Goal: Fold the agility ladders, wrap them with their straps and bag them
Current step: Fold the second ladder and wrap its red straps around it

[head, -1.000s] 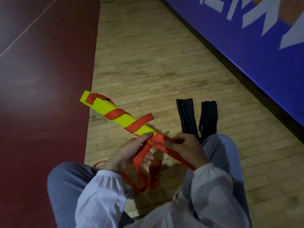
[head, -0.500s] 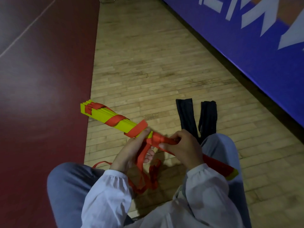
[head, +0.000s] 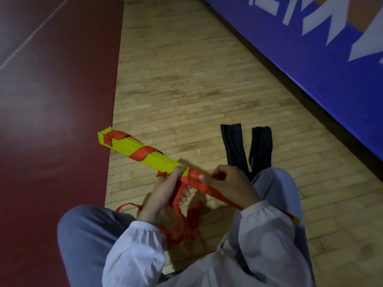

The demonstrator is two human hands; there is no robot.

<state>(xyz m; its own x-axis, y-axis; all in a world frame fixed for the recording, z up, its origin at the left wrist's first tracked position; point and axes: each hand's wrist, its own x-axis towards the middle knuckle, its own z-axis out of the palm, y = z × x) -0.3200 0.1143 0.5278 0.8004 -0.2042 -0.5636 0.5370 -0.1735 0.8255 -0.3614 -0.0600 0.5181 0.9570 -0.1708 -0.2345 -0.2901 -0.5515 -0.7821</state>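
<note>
Ladder bundle (head: 159,161), yellow rungs stacked, is held slantwise over the lap, above the floor. Left hand (head: 163,193) grip closes round its middle, steadying it. Right hand (head: 230,183) grip pinches the red strap (head: 143,153) taut, likely for winding. Slack hangs between the knees.

Near stretch of ladder (head: 124,144) behind right hand (head: 231,184) and sleeve (head: 266,221).

Dim indoor light, soft shadows under the hands, faint floor sheen, wide-angle bending, slight softness
</note>
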